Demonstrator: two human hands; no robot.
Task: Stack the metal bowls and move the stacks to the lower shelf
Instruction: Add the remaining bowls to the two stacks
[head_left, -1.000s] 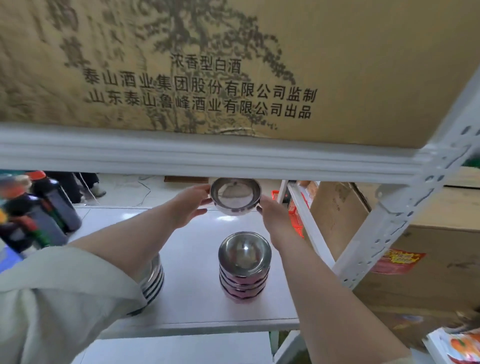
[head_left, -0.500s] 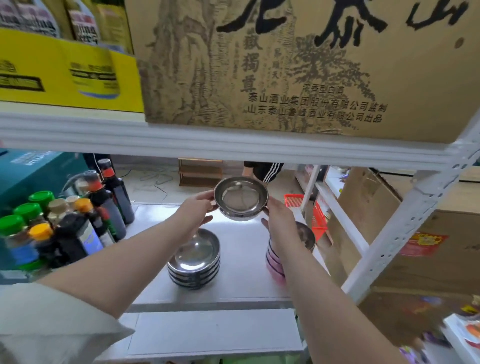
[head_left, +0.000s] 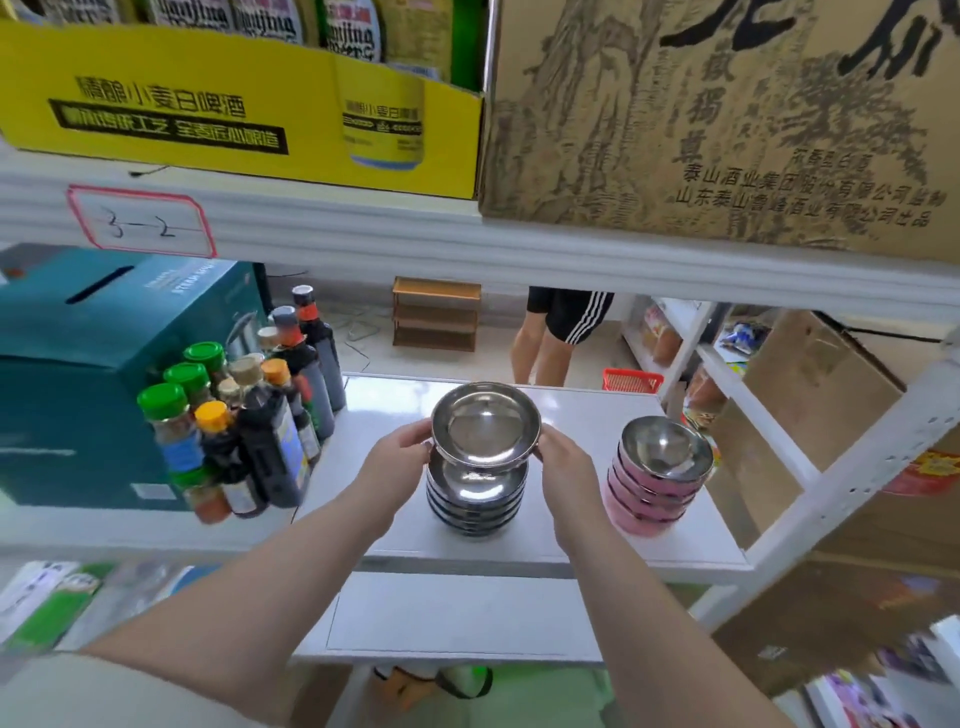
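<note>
A shiny metal bowl (head_left: 485, 426) is held by its rim between my left hand (head_left: 397, 457) and my right hand (head_left: 563, 460). It hangs just above a stack of several plain metal bowls (head_left: 475, 501) on the white shelf (head_left: 571, 540). To the right of that stack stands a second stack of pink-sided metal bowls (head_left: 657, 480), untouched. A lower white shelf (head_left: 462, 618) shows below the front edge.
Dark sauce bottles and green-capped jars (head_left: 244, 421) crowd the shelf's left, beside a teal box (head_left: 88, 374). Overhead runs a shelf beam (head_left: 467, 249) carrying a yellow carton and a brown carton. A white upright post (head_left: 852, 483) stands at right. A person's legs (head_left: 556, 338) are behind.
My hands carried the bowl from the back of the shelf toward me and left, lowering it over the plain stack. The view swung left, revealing bottles and the teal box.
</note>
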